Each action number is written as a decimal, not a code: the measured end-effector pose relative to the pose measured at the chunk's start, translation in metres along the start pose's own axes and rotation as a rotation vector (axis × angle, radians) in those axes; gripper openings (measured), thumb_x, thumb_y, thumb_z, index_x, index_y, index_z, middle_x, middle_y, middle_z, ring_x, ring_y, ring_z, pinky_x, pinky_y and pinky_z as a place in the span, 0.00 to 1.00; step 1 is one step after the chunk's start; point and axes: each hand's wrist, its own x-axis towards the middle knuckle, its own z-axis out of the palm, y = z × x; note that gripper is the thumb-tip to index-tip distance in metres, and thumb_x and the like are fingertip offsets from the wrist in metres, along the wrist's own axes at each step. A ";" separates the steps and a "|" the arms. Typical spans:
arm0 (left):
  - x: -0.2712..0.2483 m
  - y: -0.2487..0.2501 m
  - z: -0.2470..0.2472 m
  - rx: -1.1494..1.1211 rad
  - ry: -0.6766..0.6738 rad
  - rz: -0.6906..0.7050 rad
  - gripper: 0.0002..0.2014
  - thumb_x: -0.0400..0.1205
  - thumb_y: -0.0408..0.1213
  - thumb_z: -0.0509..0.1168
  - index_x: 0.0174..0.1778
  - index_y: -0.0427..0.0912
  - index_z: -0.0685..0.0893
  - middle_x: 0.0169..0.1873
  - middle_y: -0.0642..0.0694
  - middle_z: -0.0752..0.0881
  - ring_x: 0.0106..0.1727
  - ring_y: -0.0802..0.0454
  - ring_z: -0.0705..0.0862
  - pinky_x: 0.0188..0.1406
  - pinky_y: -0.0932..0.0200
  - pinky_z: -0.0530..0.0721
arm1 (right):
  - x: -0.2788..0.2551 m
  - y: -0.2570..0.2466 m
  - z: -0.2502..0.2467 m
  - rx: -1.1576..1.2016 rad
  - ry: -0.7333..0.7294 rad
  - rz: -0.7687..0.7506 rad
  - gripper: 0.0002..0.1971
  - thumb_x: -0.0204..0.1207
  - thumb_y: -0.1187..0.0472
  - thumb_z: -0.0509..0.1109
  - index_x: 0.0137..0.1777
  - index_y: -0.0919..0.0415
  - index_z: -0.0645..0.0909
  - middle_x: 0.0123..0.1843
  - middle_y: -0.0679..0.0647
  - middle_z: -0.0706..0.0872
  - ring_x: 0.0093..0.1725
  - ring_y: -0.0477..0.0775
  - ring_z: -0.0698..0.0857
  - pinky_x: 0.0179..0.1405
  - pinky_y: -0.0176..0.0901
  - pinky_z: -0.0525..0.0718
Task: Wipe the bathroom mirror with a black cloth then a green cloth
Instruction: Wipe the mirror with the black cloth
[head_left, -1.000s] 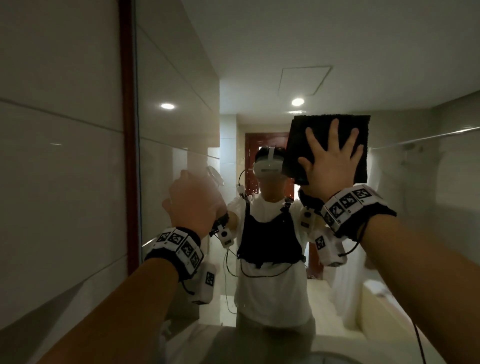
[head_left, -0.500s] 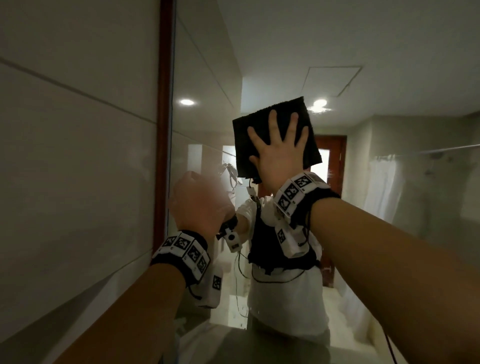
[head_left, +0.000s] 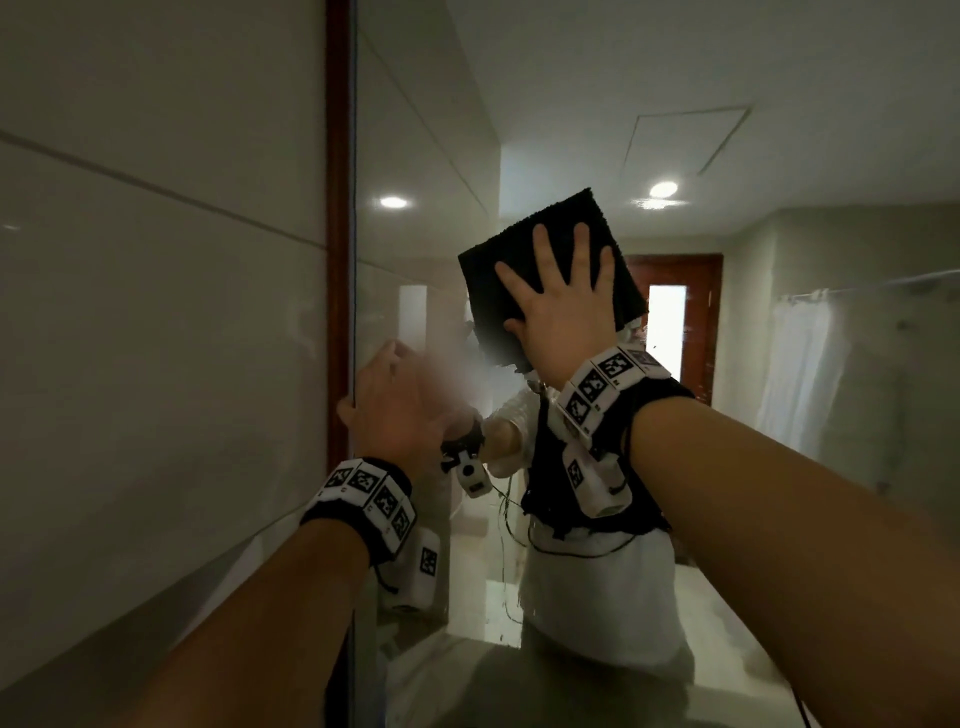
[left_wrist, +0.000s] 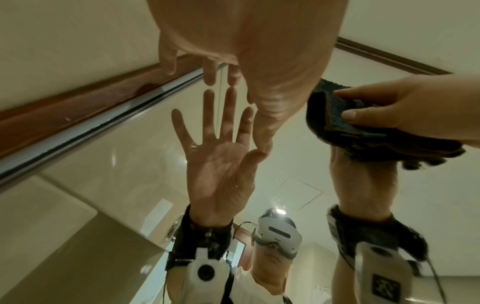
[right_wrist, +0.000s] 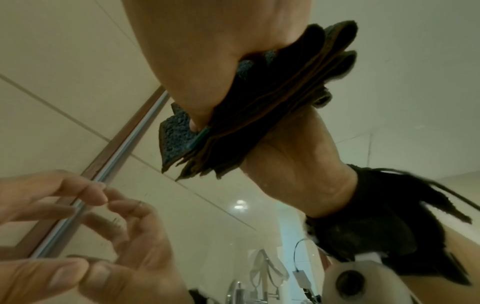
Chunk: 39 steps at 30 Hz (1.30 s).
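The black cloth (head_left: 519, 254), folded into a thick square, lies flat against the mirror (head_left: 441, 156) at head height. My right hand (head_left: 563, 306) presses it to the glass with palm down and fingers spread straight. In the right wrist view the palm (right_wrist: 197, 51) covers the folded layers of the cloth (right_wrist: 176, 139), which carry a small green tag. My left hand (head_left: 395, 400) holds nothing. Its fingertips (left_wrist: 209, 79) touch the glass beside the mirror's left edge. The left wrist view also shows the cloth (left_wrist: 335, 115) under my right hand (left_wrist: 402, 115).
A reddish wooden frame (head_left: 337, 208) borders the mirror on the left, with pale tiled wall (head_left: 156, 312) beyond it. A light countertop (head_left: 457, 670) lies below. The glass reflects a person, a door and a white shower curtain. A faucet (right_wrist: 235, 292) shows low down.
My right hand has slid the black cloth leftward across the mirror toward the wooden frame, and the cloth now sits tilted. The left hand has also shifted closer to the frame.
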 end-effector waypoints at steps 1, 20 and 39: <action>0.000 0.000 -0.001 0.014 0.005 -0.004 0.34 0.66 0.62 0.78 0.65 0.57 0.75 0.78 0.54 0.63 0.78 0.48 0.66 0.67 0.33 0.75 | -0.004 0.006 0.001 0.000 -0.005 0.006 0.34 0.83 0.36 0.56 0.86 0.38 0.48 0.89 0.59 0.38 0.84 0.77 0.37 0.80 0.78 0.43; -0.002 -0.014 -0.004 -0.045 -0.010 -0.075 0.34 0.70 0.61 0.75 0.69 0.52 0.73 0.71 0.50 0.72 0.69 0.45 0.74 0.65 0.38 0.79 | -0.006 -0.004 -0.001 -0.001 0.015 -0.012 0.35 0.82 0.37 0.58 0.86 0.39 0.49 0.89 0.59 0.39 0.84 0.78 0.37 0.79 0.80 0.43; 0.006 -0.057 -0.006 -0.459 0.067 0.135 0.08 0.71 0.26 0.69 0.30 0.42 0.80 0.47 0.51 0.84 0.49 0.55 0.84 0.47 0.56 0.85 | 0.077 -0.121 -0.008 0.001 -0.023 -0.138 0.34 0.83 0.38 0.58 0.86 0.37 0.49 0.88 0.59 0.38 0.83 0.79 0.35 0.77 0.82 0.38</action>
